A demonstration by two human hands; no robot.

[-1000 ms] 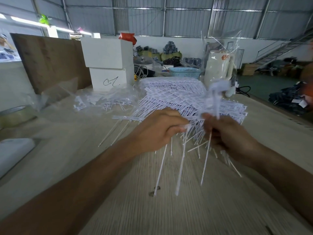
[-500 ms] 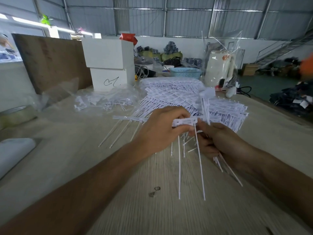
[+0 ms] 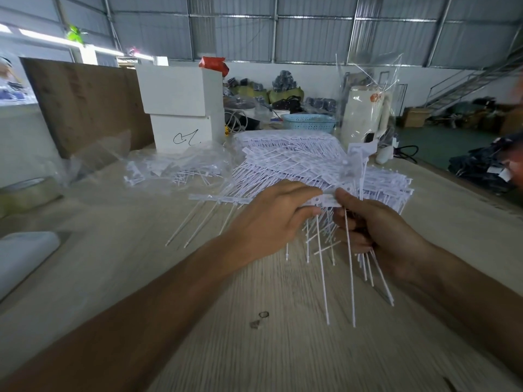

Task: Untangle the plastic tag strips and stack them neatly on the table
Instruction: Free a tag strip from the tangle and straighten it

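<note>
A big pile of white plastic tag strips (image 3: 285, 162) lies on the wooden table (image 3: 283, 349), beyond my hands. My left hand (image 3: 271, 219) pinches the flat header bar of one tag strip (image 3: 324, 200), whose thin tails hang down toward the table. My right hand (image 3: 370, 230) pinches the same bar from the right and also grips a bundle of tag strips (image 3: 357, 165) that sticks up above it and trails out below. Another loose strip (image 3: 215, 198) lies flat on the table to the left of my left hand.
Clear plastic bags (image 3: 175, 168) with more strips lie at the back left. Two stacked white boxes (image 3: 181, 108), a brown board (image 3: 85, 103), a blue basket (image 3: 310, 121) and a wrapped white appliance (image 3: 363, 114) stand behind the pile. A small ring and scrap (image 3: 261, 318) lie near me.
My right hand has moved in close to my left and both now pinch one strip's header bar. The strip's tails have swung to hang straight down.
</note>
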